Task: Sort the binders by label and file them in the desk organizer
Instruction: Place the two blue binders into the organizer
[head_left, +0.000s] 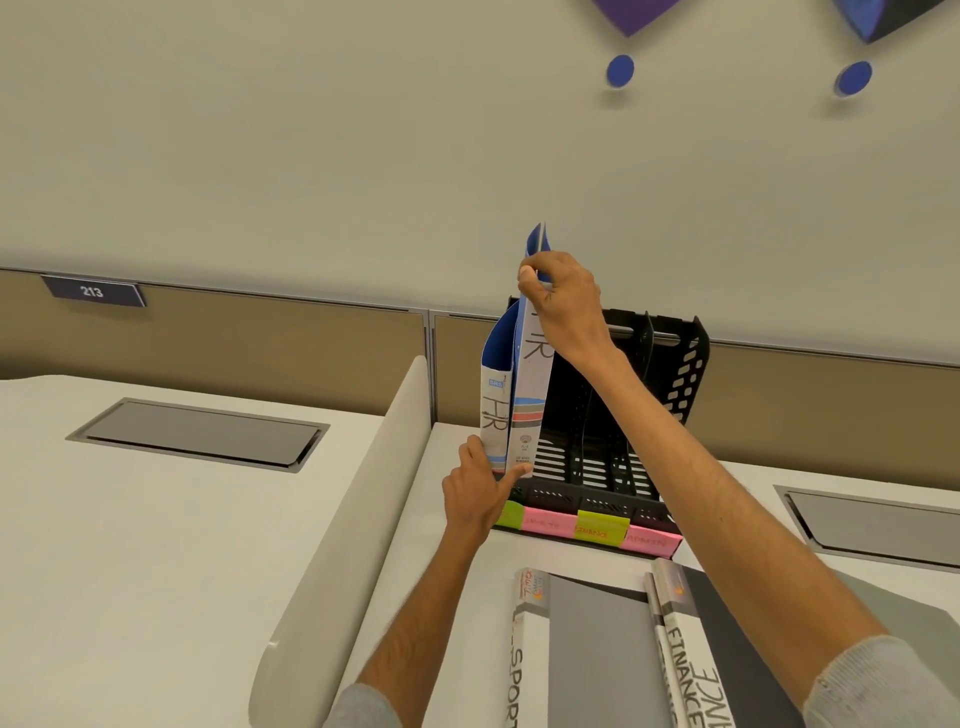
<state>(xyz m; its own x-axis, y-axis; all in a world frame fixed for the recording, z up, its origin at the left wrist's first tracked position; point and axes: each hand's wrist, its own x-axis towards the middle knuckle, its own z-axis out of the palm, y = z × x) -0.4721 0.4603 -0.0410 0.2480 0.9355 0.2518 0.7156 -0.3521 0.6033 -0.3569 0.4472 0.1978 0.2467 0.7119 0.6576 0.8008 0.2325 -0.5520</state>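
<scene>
Two blue binders with white spines marked HR stand upright in the leftmost slot of the black desk organizer (675, 374). My right hand (558, 301) pinches the top of the taller HR binder (535, 384). My left hand (480, 493) touches the bottom of the shorter HR binder (493, 415) with thumb and index finger spread at the two spines' lower ends. Coloured sticky labels (597, 530) line the organizer's front edge. Flat on the desk in front lie a grey binder marked SPORT (524, 654) and binders marked FINANCE (685, 660).
A curved white divider (363, 499) separates this desk from the one on the left, which has a grey cable hatch (202, 434). Another hatch (872, 525) lies at the right. A beige partition with a plate reading 213 (93, 292) runs behind.
</scene>
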